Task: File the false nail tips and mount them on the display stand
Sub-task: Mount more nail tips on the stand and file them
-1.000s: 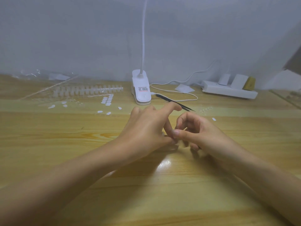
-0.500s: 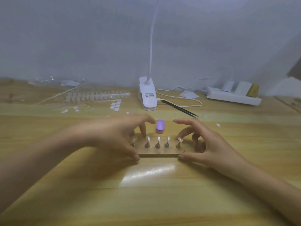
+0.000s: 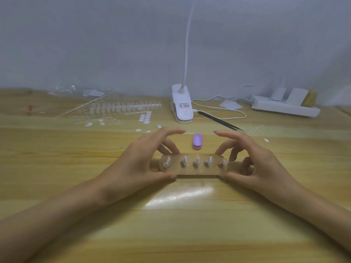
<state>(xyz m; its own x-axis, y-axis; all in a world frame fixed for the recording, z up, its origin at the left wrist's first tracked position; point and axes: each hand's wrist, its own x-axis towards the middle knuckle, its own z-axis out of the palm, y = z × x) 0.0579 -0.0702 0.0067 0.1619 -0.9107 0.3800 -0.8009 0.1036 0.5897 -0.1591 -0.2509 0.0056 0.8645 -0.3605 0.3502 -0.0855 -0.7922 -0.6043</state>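
A wooden display stand (image 3: 197,170) lies on the table between my hands, carrying several clear nail tips (image 3: 196,161) on small pegs. My left hand (image 3: 140,162) grips its left end, thumb on the near edge and fingers curled over the far edge. My right hand (image 3: 252,162) grips the right end the same way. A small purple nail file block (image 3: 197,141) sits just behind the stand. Loose white nail tips (image 3: 145,117) lie farther back on the left.
A white clip lamp (image 3: 182,107) stands at the back centre with its cable looping right. Black tweezers (image 3: 220,121) lie beside it. A strip of clear nail tips (image 3: 123,108) and plastic wrapping sit back left. A white power strip (image 3: 284,107) is back right.
One second ago my hands were pressed together in front of the stand. They have since parted and taken hold of the stand's two ends, with all the mounted tips in view.
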